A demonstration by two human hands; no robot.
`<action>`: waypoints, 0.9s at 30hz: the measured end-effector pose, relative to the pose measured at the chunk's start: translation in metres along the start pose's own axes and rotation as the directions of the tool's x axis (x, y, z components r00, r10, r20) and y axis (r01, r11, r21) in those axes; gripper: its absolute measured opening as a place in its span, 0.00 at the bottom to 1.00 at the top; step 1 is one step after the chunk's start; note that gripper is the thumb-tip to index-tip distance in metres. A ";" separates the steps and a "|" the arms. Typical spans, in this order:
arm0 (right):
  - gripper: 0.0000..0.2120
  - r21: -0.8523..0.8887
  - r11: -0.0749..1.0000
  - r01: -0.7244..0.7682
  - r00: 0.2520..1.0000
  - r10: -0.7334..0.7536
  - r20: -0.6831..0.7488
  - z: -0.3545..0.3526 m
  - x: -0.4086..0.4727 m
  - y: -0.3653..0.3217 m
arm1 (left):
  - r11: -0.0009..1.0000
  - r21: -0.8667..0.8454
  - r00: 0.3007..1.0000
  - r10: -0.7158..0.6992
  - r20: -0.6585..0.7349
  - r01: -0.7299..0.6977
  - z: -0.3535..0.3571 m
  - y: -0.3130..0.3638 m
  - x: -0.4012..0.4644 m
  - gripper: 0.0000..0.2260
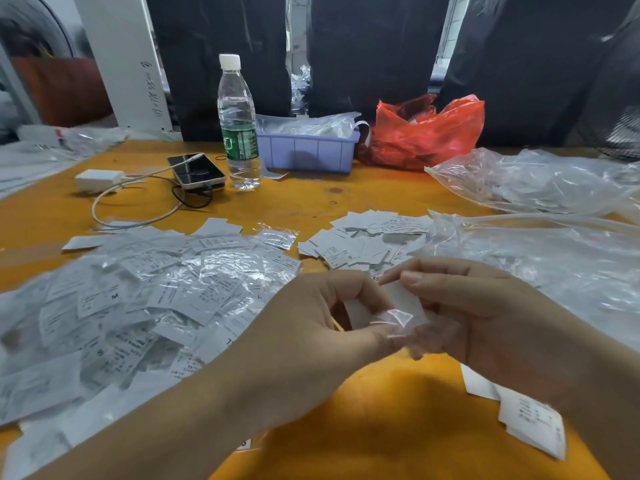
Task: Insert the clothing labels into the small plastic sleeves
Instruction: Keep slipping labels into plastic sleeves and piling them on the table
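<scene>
Both hands meet at the middle of the orange table. My left hand (311, 317) pinches a small clear plastic sleeve (398, 323), and my right hand (478, 313) pinches a white clothing label (401, 296) that lies partly inside the sleeve. To the left spreads a big heap of sleeved labels (138, 306). Just beyond my hands lies a pile of bare white labels (360, 240). A few more labels (526, 414) rest under my right wrist.
A water bottle (238, 126), a phone (195, 169) with a charger and cable (98, 180), a lilac bin (306, 150) and a red bag (422, 129) stand at the back. Clear plastic bags (540, 237) cover the right side. Dark fabric hangs behind.
</scene>
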State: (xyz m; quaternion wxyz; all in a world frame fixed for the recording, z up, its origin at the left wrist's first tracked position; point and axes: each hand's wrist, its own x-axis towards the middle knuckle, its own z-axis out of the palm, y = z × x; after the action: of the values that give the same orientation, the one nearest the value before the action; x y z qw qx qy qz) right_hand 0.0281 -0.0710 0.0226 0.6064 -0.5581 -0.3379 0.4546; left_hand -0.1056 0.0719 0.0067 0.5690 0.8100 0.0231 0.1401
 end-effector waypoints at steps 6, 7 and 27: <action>0.07 -0.186 0.979 0.079 0.994 -0.092 -0.062 -0.004 -0.002 -0.002 | 0.990 0.137 0.996 0.018 -0.088 -0.005 -0.002 -0.004 0.001 0.06; 0.08 -0.214 0.971 0.106 0.986 -0.131 -0.104 -0.005 -0.002 -0.003 | 0.992 0.129 0.995 0.013 -0.100 0.000 -0.002 -0.003 0.001 0.06; 0.22 -0.030 0.986 0.164 0.986 -0.165 -0.025 -0.005 -0.005 -0.011 | 0.998 0.070 0.982 0.008 -0.188 0.005 -0.009 0.001 0.002 0.06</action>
State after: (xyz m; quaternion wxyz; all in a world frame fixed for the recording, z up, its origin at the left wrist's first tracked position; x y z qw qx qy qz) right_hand 0.0330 -0.0772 0.0334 0.6385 -0.5428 -0.3809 0.3907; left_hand -0.1061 0.0798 0.0104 0.5355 0.8125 0.0810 0.2156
